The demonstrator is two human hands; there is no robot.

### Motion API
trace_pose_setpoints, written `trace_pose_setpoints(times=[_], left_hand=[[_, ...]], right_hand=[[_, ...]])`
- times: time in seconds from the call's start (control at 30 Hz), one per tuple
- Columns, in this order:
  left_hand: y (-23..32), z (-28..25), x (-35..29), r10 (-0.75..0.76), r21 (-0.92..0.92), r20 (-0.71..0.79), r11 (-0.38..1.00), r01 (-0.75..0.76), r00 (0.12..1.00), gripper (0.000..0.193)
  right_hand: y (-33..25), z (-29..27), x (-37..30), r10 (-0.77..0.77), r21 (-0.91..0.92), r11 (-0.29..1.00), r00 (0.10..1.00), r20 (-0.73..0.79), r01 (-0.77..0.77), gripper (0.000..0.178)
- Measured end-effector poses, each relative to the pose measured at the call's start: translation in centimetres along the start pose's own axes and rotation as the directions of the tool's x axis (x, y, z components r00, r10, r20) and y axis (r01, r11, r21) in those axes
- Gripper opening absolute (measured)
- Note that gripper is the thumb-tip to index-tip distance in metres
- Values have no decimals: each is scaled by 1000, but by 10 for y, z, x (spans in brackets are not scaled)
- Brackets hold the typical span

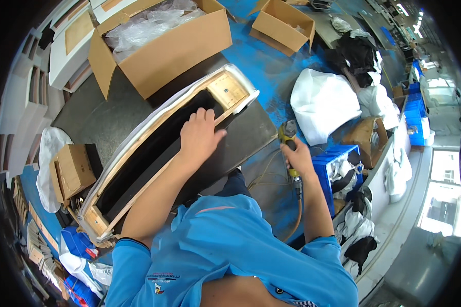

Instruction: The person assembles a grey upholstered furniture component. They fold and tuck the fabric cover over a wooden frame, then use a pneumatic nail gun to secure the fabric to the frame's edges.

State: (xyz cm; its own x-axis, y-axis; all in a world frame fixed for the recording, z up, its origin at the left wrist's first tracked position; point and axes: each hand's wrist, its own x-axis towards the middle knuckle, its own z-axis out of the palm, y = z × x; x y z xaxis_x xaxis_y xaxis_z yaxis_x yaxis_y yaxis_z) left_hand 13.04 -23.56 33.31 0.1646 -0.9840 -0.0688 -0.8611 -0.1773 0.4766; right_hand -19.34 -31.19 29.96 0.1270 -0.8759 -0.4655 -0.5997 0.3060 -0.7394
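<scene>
A long wooden frame (229, 91) wrapped in white cover fabric lies slantwise on a dark worktable (102, 120), its black inner panel facing up. My left hand (200, 135) presses flat on the frame's near wooden rail, fingers spread, holding nothing. My right hand (297, 156) is off the table's right edge, closed around a yellow pneumatic staple gun (288, 134) whose orange hose (297, 217) runs down past my arm. The gun is apart from the frame.
A big open cardboard box (169, 51) with clear plastic stands at the table's far side, a smaller box (281, 25) behind it. A white bag (322, 102), a blue crate (329, 166) and black and white fabric pieces lie right. A small box (74, 169) sits left.
</scene>
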Motion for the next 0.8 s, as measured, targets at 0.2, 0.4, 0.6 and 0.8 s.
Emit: trace_pose_setpoints(times=[0.2, 0.4, 0.6, 0.8], left_hand=[[10, 24, 46, -242, -38, 123, 968, 248, 962, 63], [8, 26, 25, -208, -83, 145, 972, 222, 967, 54], [47, 48, -10, -119, -69, 282, 987, 144, 952, 64], [73, 43, -4, 81, 155, 18, 984, -83, 997, 74]], right_hand=[[106, 18, 107, 152, -144, 983, 950, 271, -116, 48], [184, 67, 209, 65, -223, 975, 957, 283, 0, 58], [246, 129, 272, -149, -206, 961, 972, 182, 186, 77], [250, 164, 253, -158, -249, 943, 957, 243, 219, 64]])
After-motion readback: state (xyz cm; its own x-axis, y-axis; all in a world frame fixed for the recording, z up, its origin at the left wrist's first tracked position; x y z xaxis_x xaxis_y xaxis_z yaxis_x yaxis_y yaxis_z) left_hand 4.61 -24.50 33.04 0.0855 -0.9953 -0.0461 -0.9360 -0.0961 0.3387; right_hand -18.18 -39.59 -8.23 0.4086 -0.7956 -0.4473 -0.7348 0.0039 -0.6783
